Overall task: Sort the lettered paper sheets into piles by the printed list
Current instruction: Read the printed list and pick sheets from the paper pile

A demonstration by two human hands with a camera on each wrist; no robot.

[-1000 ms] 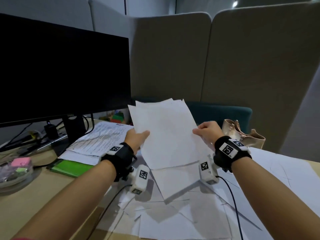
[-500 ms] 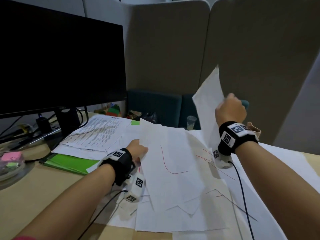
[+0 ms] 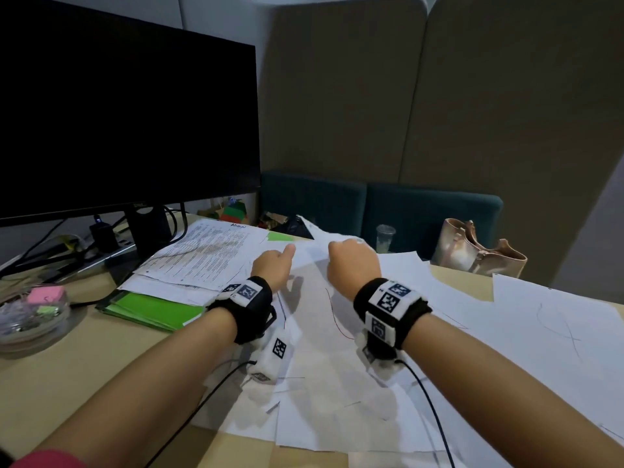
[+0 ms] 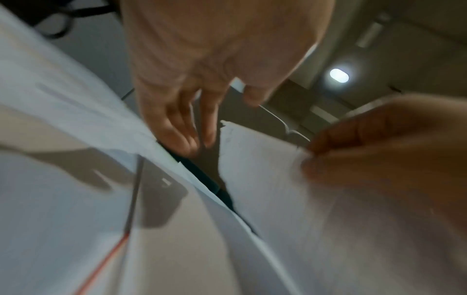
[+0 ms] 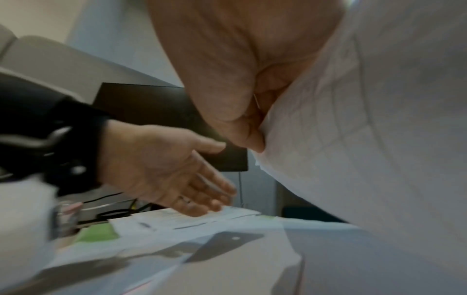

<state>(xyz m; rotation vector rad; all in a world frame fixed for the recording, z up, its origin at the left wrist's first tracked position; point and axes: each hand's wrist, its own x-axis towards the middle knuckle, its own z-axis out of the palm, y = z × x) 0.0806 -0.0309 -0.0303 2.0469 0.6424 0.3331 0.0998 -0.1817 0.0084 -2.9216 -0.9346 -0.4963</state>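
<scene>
Sorting by letter, shown from near to far with the monitor (image 3: 128, 106) as landmark. Nearest the viewer, well in front of the monitor and to its right, loose lettered sheets (image 3: 337, 383) overlap on the desk (image 3: 67, 366), some showing red pen strokes. Beyond them, the right hand (image 3: 351, 265) pinches one raised sheet (image 3: 324, 236) between thumb and curled fingers; its letter cannot be read. Beside it, nearer the monitor's foot, the left hand (image 3: 273, 265) is relaxed, fingers straight and holding nothing, fingertips (image 5: 215, 203) just above the printed list (image 3: 209, 251), which lies in front of the monitor's stand over a green folder (image 3: 148, 309). To do this step well, the held sheet should probably be kept flat enough to read, its letter matched against the list, and the sheet laid squarely on its own pile, apart from the unsorted heap.
</scene>
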